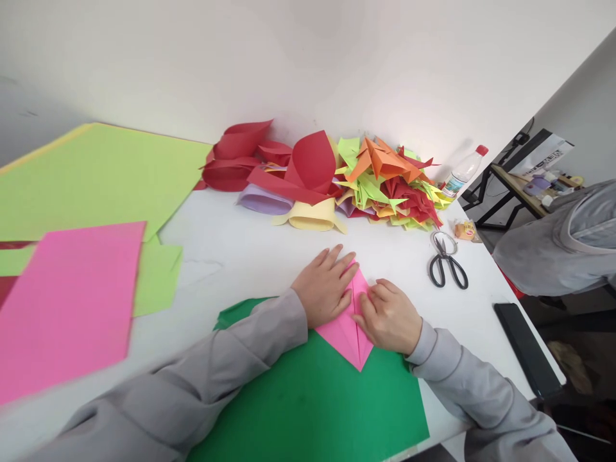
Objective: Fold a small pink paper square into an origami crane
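While the folded pink paper lies partly on the green sheet, I see left grip spread flat on it, right grip curled narrow, pinch unclear; looks light, easily creased, hold by edges.

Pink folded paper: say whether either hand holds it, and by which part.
The left hand lies on the upper left of the pink folded paper; the right hand, curled, touches its right side. Whether it pinches there cannot be told.

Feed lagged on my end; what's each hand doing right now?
Left hand: open, laid on the folded pink paper.
Right hand: fingers curled at the folded pink paper; can't tell whether it grips.
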Motion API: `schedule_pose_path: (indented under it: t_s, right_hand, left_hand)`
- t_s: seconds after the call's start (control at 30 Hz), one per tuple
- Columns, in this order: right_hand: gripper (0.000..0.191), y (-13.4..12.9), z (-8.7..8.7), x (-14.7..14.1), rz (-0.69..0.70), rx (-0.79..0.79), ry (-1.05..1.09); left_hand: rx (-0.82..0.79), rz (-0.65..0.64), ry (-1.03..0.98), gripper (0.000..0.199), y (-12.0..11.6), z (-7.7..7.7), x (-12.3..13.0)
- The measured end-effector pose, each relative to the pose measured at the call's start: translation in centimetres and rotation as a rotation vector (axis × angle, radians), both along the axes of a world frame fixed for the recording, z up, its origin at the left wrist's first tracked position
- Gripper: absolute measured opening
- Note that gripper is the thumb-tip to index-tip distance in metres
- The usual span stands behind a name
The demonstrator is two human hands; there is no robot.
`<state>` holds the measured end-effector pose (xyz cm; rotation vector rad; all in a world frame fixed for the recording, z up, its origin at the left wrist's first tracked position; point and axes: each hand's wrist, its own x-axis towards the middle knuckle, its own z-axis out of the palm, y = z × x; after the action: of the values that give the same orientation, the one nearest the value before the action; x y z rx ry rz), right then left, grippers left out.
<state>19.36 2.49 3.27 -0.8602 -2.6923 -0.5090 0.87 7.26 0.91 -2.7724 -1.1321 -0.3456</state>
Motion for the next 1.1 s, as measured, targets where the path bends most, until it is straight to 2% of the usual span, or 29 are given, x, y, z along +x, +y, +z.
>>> schedule_pose_path:
  t_s: [0.17, 0.33, 0.47, 0.7, 0.9, 1.1]
  right_hand:
    - [0.046, 0.9, -0.1, 0.1, -0.076, -0.042, 0.083]
    - [0.050, 2.3, -0.7, -0.4, -0.107, -0.172, 0.094]
    - [0.053, 2.6, -1.0, -0.6, -0.123, -0.210, 0.119]
    - [0.049, 1.5, -0.2, 0.0, -0.091, -0.196, 0.268]
    - [0.040, 0.0, 0.1, 0.7, -0.080, -0.163, 0.286]
    - [0.034, -0.1, 0.1, 0.5, -0.073, -0.110, 0.293]
  left_hand:
    - [-0.006, -0.018, -0.033, 0.053, 0.2, -0.5, 0.0]
    - [-0.016, -0.009, -0.064, 0.053, 0.4, -1.1, 0.0]
    - [0.011, 0.006, -0.078, 0.053, 0.5, -1.4, 0.0]
    - [-0.023, 0.028, -0.073, 0.055, 0.5, -1.2, -0.5]
    - [-0.065, 0.038, -0.093, 0.057, 1.0, -0.7, -0.7]
    - [-0.067, 0.068, -0.077, 0.060, 1.3, -0.5, -0.7]
